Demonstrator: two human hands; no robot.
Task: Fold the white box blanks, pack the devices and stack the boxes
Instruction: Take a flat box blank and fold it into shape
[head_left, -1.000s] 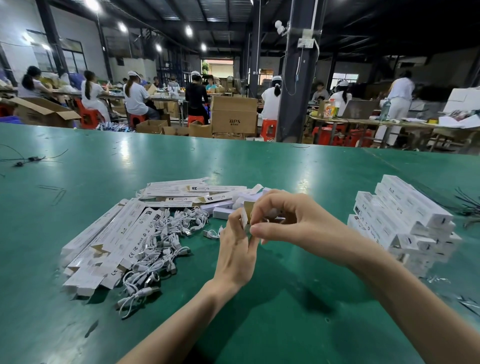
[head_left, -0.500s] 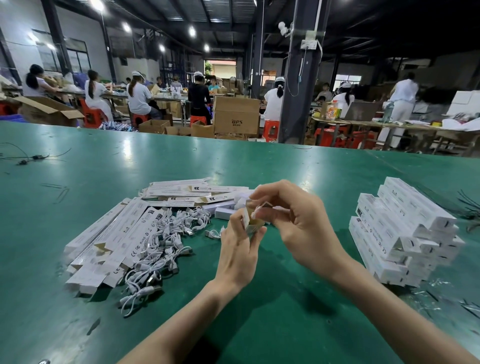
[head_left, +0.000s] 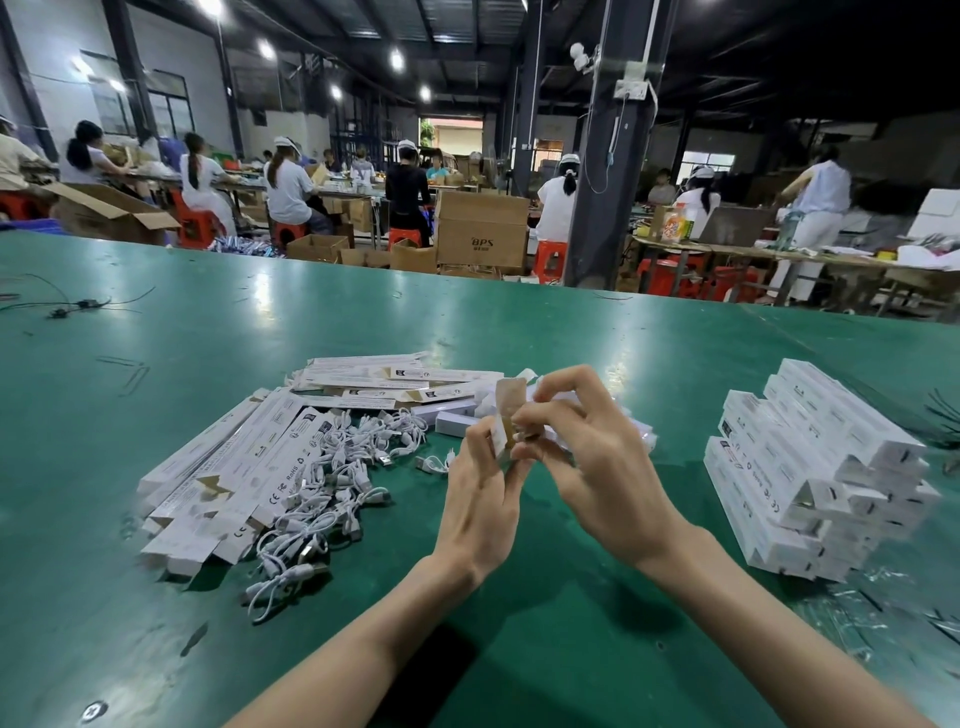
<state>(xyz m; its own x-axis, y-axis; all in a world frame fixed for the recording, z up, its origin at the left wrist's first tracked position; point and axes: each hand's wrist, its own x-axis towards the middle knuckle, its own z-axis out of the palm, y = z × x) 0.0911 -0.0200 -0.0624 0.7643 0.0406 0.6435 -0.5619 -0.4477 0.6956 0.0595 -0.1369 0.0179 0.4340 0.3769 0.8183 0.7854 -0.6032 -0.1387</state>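
- A dark pillar (head_left: 597, 156) rises beyond the green worktop's (head_left: 311, 322) far edge.
- Left of the pillar sits a brown carton (head_left: 482, 228) marked BPS, a red stool (head_left: 549, 257) between them.
- Far left of the pillar, thin black wires (head_left: 67, 305) lie on the worktop.
- Right of the pillar, a person in white (head_left: 821, 197) stands.

On the surface (head_left: 519, 332), flat box blanks (head_left: 228, 478) are lying left, cables (head_left: 343, 467) just beside them, and stacked boxes (head_left: 810, 467) are sitting right, with both hands between.

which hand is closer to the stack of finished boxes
Right. The right hand is just left of the stack of finished boxes, with green table between; the left hand sits farther left, beyond it. Both grip the box blank.
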